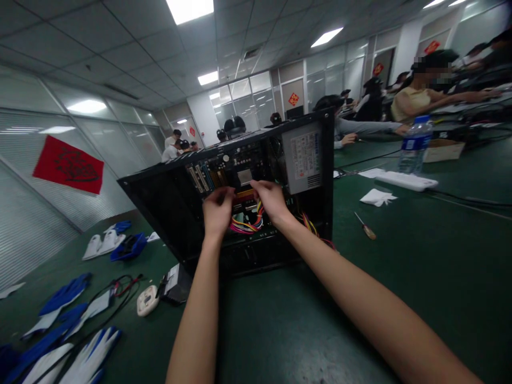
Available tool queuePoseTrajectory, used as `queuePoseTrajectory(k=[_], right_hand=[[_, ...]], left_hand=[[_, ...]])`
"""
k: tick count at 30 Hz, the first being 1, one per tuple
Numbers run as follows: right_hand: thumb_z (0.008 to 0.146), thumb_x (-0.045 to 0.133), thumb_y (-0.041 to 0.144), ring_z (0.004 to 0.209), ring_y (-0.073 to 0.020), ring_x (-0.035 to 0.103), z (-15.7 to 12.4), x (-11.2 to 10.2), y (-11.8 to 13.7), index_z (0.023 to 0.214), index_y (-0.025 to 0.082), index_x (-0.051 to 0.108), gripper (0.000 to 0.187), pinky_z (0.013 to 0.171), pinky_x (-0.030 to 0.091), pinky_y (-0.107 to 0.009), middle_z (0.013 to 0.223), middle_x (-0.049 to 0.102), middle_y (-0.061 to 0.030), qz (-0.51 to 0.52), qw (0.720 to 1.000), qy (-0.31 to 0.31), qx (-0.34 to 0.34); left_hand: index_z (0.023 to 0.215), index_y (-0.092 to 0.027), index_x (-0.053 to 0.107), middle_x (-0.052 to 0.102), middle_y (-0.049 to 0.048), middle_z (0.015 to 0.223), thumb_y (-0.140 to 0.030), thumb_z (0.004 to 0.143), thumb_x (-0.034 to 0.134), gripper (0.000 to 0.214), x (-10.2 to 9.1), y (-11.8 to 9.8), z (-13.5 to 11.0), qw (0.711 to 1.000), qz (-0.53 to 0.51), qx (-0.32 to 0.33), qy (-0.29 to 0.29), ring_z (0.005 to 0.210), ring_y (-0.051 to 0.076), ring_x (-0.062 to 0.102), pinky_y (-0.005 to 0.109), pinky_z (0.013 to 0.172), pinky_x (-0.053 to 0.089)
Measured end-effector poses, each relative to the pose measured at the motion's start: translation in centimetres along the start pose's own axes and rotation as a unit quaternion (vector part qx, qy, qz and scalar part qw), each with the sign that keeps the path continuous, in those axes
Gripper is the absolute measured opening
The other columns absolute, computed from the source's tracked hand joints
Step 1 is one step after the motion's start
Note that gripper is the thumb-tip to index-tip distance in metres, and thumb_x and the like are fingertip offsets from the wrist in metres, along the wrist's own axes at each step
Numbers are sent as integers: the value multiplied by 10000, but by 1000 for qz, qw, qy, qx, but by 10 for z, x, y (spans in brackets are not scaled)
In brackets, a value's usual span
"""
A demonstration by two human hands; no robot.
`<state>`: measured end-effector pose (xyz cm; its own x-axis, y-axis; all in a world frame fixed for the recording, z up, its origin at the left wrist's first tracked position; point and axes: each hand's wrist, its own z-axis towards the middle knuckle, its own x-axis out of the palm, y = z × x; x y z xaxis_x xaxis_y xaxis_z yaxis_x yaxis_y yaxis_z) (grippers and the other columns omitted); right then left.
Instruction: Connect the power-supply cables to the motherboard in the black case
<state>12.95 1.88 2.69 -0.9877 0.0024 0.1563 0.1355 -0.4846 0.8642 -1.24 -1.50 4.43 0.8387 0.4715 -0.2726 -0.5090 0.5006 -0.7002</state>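
An open black computer case stands on the table in front of me, its inside facing me. Both my hands reach into it at the motherboard. My left hand is closed, thumb and fingers pinched at the left end of the orange-red memory slots. At their right end, my right hand pinches too, just below a pale square part. Whatever the fingertips hold is hidden or too small to name. A bundle of coloured power cables hangs below the hands. The power supply sits at the upper right.
Right of the case lie a screwdriver, a crumpled tissue, a white power strip and a water bottle. Blue-and-white gloves, cables and a round whitish object lie left. Other people sit behind.
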Motion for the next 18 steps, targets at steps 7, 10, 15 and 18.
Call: queuePoseTrajectory(k=[7,10,15,18], right_hand=[[877,540,391,360,-83,267,-8,-5,37,595,240,390,353,404,271,-242,454,344,75,220,964,37,148],[897,537,349,380,-76,279,-10,-5,44,614,222,437,326,407,241,-224,469,361,73,183,969,73,151],[929,552,369,497,-105,422,-21,-2,42,633,191,537,346,503,302,-243,539,482,33,-70,987,146,5],[927,625,372,671,-166,584,-30,-10,51,711,181,654,289,625,356,-266,691,653,-28,-282,916,270,-91]], left_hand=[[701,-173,604,603,-2,641,-487,839,617,343,-22,-50,0,954,-287,-78,29,591,119,615,230,584,495],[540,-195,454,418,-41,488,-476,921,569,487,-16,-74,-12,946,-324,-23,16,439,80,469,214,495,434],[440,-211,331,257,-46,412,-419,1021,423,623,-3,-97,-31,939,-332,62,-71,372,75,352,225,448,367],[423,-217,299,215,-46,396,-424,1041,369,655,-5,-100,-33,927,-359,64,-85,356,77,321,230,428,336]])
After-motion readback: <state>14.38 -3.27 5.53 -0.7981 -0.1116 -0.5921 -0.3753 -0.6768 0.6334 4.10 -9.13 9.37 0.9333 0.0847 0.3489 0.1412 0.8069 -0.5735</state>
